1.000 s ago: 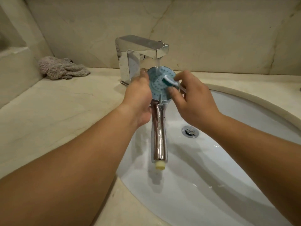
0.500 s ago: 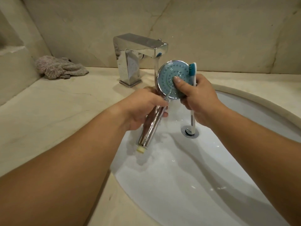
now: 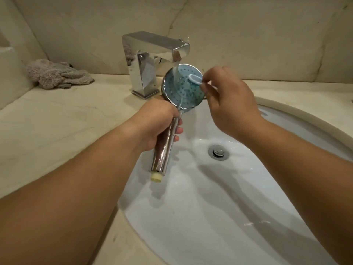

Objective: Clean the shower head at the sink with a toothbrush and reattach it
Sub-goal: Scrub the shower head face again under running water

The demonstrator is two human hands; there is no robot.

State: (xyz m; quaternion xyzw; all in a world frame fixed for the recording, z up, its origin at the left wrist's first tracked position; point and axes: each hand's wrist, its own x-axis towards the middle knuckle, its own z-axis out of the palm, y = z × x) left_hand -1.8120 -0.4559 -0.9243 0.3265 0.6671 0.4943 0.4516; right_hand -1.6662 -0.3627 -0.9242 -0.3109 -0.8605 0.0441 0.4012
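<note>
Left hand gripping shower head, right hand pinching toothbrush

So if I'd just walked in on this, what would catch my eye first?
Probably the round blue-faced shower head, held up over the white sink with water from the chrome faucet running onto it. The left hand grips its shiny handle, while the right hand holds a toothbrush against the face. After that, the crumpled grey cloth on the counter at far left.

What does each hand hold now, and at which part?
Left hand grips the shower head by its chrome handle. Right hand pinches the toothbrush at its neck.
</note>
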